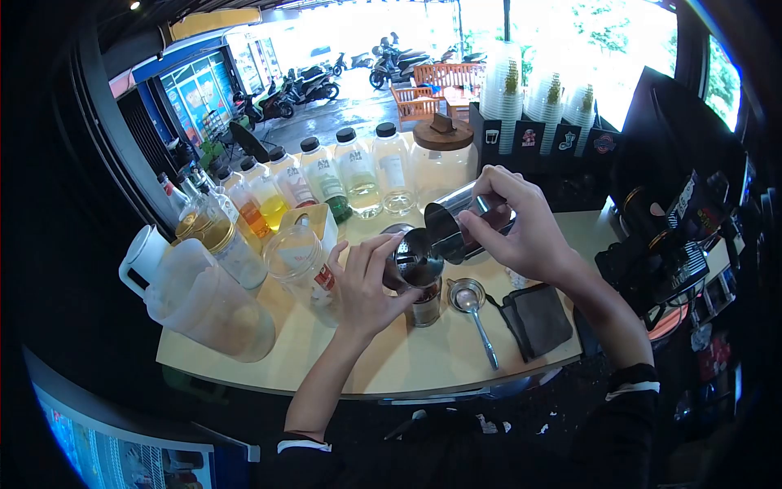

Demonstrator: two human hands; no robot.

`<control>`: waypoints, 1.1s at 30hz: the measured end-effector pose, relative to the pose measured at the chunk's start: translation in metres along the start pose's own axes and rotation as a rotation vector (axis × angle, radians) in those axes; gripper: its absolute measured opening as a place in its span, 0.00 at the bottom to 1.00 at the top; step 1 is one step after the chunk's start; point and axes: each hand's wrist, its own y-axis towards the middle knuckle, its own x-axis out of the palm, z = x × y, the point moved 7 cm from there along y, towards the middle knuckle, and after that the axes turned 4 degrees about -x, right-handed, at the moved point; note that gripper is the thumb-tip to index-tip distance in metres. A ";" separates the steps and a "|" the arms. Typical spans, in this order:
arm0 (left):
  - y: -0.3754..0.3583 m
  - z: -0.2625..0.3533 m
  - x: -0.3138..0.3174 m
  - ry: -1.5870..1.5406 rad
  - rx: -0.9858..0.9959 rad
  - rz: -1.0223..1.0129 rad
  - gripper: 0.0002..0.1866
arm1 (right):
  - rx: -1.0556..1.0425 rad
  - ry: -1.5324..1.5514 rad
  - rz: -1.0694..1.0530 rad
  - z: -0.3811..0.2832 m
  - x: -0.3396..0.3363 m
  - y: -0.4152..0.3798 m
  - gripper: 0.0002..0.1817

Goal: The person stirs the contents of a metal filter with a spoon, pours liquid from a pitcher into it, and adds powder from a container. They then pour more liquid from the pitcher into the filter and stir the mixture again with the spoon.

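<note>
My left hand (pixel 368 281) is closed around a shiny metal shaker cup (pixel 418 254), its mouth facing up and toward the right. Directly below that cup is a small jar with brown content (pixel 425 310), partly covered by it. In my right hand (pixel 517 220), a steel shaker tin (pixel 450 224) is gripped by thumb and fingers and tipped left, its mouth close to the cup's rim. A long-handled fine strainer (pixel 468 300) lies to the right of the jar. Near my left wrist stands a clear plastic cup (pixel 295 259) with a red label.
Several black-capped bottles (pixel 358 175) and a wooden-lidded glass jar (pixel 444 163) line the back of the table (pixel 375 363). A large translucent pitcher (pixel 213 306) stands left. A folded dark cloth (pixel 539 322) lies right, with stacked plastic cups (pixel 501 98) behind.
</note>
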 end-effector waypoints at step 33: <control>-0.002 -0.037 0.020 -0.460 -0.442 -0.153 0.39 | 0.536 0.652 0.443 0.202 0.043 -0.111 0.09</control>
